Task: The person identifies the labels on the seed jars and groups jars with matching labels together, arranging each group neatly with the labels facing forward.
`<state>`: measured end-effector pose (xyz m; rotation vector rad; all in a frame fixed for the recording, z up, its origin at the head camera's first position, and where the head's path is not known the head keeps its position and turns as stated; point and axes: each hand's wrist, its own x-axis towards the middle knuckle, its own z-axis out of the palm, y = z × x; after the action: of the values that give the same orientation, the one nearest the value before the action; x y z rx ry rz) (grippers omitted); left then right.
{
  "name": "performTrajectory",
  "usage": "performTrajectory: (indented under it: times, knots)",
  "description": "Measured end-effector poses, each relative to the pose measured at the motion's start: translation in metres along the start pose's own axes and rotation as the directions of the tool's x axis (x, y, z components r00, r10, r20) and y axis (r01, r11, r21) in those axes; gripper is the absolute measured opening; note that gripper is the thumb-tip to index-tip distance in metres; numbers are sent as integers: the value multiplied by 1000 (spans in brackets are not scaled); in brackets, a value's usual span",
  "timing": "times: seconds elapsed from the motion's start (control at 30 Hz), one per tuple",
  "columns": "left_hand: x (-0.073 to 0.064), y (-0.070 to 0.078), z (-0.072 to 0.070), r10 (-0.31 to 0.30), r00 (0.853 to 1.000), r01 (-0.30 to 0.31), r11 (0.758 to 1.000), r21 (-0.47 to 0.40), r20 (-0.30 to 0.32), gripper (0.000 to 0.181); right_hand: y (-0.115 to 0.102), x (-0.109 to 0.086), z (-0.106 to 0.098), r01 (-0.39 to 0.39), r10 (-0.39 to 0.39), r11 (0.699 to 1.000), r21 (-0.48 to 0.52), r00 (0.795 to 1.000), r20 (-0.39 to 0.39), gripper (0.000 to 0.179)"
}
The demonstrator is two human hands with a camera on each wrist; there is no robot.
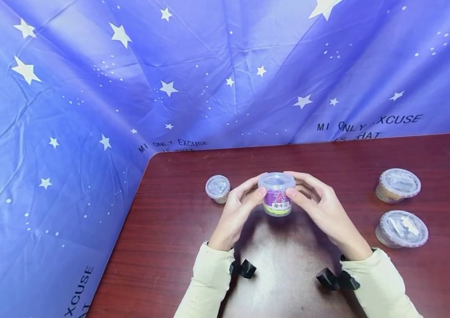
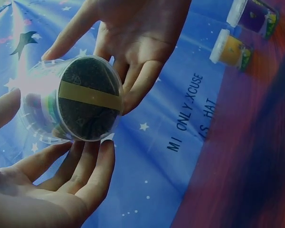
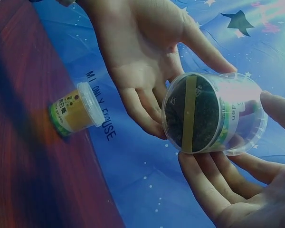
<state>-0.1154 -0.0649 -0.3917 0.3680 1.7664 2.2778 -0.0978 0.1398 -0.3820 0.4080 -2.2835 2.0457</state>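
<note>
Both hands hold up a clear plastic cup (image 1: pixel 276 204) with a lid and a purple, white and green label showing flowers and Chinese print. My left hand (image 1: pixel 238 206) grips its left side, thumb on the front and fingers behind. From the other side my right hand (image 1: pixel 320 206) pinches it in the same way. The cup's base (image 2: pixel 88 118) faces the left wrist camera; dark, soil-like filling shows through it, crossed by a tan strip (image 3: pixel 188 114). The cup is above the table, and its lid is on.
One small lidded cup (image 1: pixel 218 189) stands left of the left hand, yellow-labelled in the right wrist view. Two more lidded cups, a farther one (image 1: pixel 398 185) and a nearer one (image 1: pixel 402 229), stand at right on the red-brown table (image 1: pixel 161 247). A blue starry cloth (image 1: pixel 225 53) hangs behind.
</note>
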Motion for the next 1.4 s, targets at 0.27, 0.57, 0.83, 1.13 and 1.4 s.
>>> performTrajectory:
  times: [0.27,0.57,0.83,1.13,1.4]
  knots:
    - [0,2,-6,21,999,-20,1000,16,-32,41,1,3,3,-28,27,999,-42,1000,-9,40]
    - [0,5,-10,6,999,-5,1000,21,-40,41,0,8,6,-58,59,996,-67,998,12,41]
    - [-3,6,-17,-18,999,19,1000,23,-46,43,3,13,12,-57,60,995,-77,998,38,45]
    - [-7,5,-27,-33,998,36,998,45,-52,44,8,17,23,-58,62,997,-56,996,64,49]
    - [-11,4,-38,-4,999,9,995,100,-51,45,12,18,32,-50,51,999,-15,993,102,50]
